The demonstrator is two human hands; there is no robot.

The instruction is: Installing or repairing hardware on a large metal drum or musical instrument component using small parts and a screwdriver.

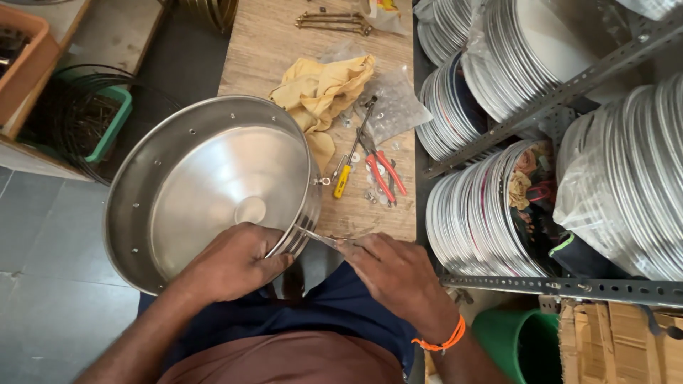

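The wooden table (284,50) is narrow, and the big steel bowl (213,188) overhangs its near left corner, with most of its rim out over the grey tiled floor (50,284) and only its right side above the wood. To the right the table ends close against a metal rack (569,92) packed with stacks of steel plates (491,220), so open room lies mainly on the left, over the floor; further left stand a green crate (110,117) with coiled wire and a brown box (25,53). The bowl is wide, shiny and shallow, tilted so that its hollow faces the camera, with a broad flat rim pierced by small holes and a ribbed outer wall on the right. The left hand (231,263) grips the bowl at its near edge, fingers curled together over the rim and thumb side inside the hollow. The right hand (402,274), wearing an orange wristband (441,341), is closed on a thin metal tool (324,240) whose tip touches the ribbed wall just beside the left hand's fingers. On the table behind lie a yellow cloth (320,89), red-handled pliers (380,167), a yellow-handled screwdriver (343,181), a clear plastic bag (395,103) and small loose screws near the pliers.
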